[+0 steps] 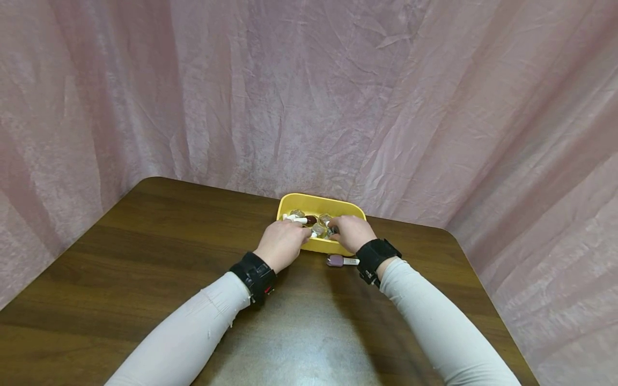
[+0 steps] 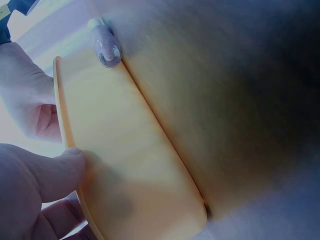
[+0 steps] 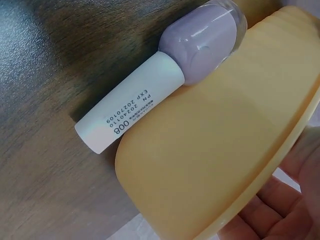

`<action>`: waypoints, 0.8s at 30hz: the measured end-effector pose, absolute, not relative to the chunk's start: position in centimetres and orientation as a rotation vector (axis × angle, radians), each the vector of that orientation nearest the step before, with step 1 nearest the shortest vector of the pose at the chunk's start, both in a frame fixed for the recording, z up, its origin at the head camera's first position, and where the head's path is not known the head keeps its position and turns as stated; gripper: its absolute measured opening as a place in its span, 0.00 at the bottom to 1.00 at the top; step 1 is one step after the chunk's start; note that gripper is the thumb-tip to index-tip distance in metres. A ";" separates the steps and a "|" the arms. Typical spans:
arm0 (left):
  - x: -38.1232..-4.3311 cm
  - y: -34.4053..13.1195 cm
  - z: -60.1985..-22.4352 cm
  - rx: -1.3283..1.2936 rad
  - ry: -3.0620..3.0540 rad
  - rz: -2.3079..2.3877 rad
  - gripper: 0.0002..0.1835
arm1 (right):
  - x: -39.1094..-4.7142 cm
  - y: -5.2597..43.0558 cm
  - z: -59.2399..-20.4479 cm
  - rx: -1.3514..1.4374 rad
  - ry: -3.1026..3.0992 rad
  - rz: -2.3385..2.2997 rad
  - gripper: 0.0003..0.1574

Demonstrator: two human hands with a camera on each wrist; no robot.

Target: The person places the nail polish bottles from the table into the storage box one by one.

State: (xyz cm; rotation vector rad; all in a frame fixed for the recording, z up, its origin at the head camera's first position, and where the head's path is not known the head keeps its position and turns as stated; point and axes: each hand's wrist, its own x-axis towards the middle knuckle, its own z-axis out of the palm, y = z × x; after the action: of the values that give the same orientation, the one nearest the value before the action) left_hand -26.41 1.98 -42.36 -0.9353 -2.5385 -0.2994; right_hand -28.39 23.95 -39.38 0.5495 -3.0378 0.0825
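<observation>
A yellow bin [image 1: 321, 245] stands at the table's back edge with several nail polish bottles inside, one a dark red bottle [image 1: 311, 220] with a white cap. At the bin's front left, my left hand [image 1: 285, 241] grips the rim, thumb [image 2: 70, 167] on the outer wall and fingers inside. My right hand [image 1: 354, 231] reaches over the front right rim with its fingers bent down among the clear bottles [image 1: 325, 220]; whether it holds one is hidden. A mauve nail polish bottle [image 3: 205, 42] with a white cap [image 3: 135, 100] lies on the table against the bin's front wall.
The brown wooden table [image 1: 159, 241] extends to both sides and toward me. Behind the bin hangs a pink curtain [image 1: 309, 107], close to its back wall. Black wrist straps [image 1: 253, 276] sit over white sleeves [image 1: 193, 327].
</observation>
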 end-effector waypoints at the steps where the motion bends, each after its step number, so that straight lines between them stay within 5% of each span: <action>1: -26.4 2.0 -42.4 -0.937 -2.537 -0.300 0.04 | -28.4 23.9 -39.4 0.546 -3.039 0.082 0.21; 24: -26.7 1.9 -42.4 -0.938 -2.549 -0.294 0.04 | -27.4 24.9 -39.2 0.510 -2.896 0.210 0.25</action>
State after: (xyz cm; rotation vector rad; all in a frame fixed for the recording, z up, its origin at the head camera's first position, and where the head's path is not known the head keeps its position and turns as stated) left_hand -26.66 1.89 -42.43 -0.9381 -2.5491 -0.2940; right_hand -27.39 24.90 -39.20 0.5102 -2.8965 0.2098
